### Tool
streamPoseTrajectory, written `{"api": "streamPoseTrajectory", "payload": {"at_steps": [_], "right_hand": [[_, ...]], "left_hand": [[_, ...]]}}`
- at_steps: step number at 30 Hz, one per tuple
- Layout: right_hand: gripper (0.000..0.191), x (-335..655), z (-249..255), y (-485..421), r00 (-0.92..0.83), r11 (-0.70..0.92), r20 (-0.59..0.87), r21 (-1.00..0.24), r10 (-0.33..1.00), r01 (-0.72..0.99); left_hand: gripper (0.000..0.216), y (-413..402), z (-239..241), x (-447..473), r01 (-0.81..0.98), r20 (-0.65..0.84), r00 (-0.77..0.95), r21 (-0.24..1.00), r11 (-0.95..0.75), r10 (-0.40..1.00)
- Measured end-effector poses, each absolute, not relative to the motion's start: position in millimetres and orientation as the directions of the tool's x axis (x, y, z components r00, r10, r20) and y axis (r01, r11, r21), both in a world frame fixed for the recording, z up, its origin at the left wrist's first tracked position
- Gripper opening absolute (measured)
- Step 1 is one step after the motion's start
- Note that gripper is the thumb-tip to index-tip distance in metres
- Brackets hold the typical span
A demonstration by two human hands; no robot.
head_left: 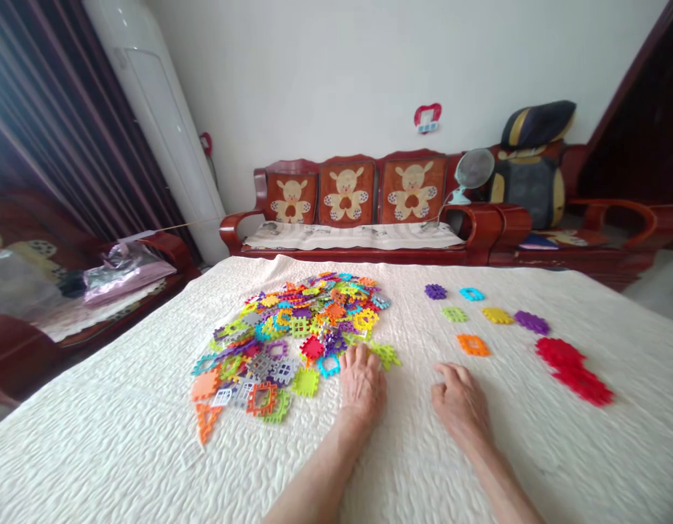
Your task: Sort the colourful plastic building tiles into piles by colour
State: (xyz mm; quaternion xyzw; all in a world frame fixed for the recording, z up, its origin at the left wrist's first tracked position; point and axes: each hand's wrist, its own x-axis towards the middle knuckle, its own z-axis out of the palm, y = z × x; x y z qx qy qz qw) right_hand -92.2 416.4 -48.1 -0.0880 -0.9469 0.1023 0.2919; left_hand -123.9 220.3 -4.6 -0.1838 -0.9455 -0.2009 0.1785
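Observation:
My left hand (362, 382) rests palm down at the near right edge of a heap of colourful plastic interlocking tiles (300, 327). Its fingers are bent forward and slightly apart, their tips partly hidden. Beside those fingers lie a blue square frame tile (329, 366) and a lime green tile (387, 355). My right hand (460, 402) hovers over or rests on the bedcover, loosely curled, thumb and forefinger apart, with no tile visible in it. Beyond it is an orange frame tile (473, 345); red tiles (573, 370) lie to its right.
On the cream quilted cover (123, 407), at the right, are a dark purple tile (435, 292), a light blue frame tile (472, 294), a green tile (455, 314), a yellow tile (498, 315) and a purple tile (531, 322). Behind stands a wooden sofa (347, 255) with a fan (474, 171).

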Motion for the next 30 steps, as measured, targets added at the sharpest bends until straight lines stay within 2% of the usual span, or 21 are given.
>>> {"api": "streamPoseTrajectory", "payload": {"at_steps": [11,22,30], "right_hand": [[0.028,-94,-49,419,-0.802,0.969,0.560,-0.228,0.211,0.095],[0.028,-92,-44,415,-0.814,0.969,0.536,-0.214,0.223,0.125],[0.028,-92,-40,412,-0.808,0.956,0.529,-0.257,0.259,0.138]], "left_hand": [[0.017,208,-22,-144,0.353,0.503,-0.854,0.368,0.860,0.136],[0.017,194,-20,-150,0.327,0.517,-0.851,0.389,0.861,0.089],[0.031,183,-18,-154,0.217,0.508,-0.861,0.401,0.890,-0.019]]}}
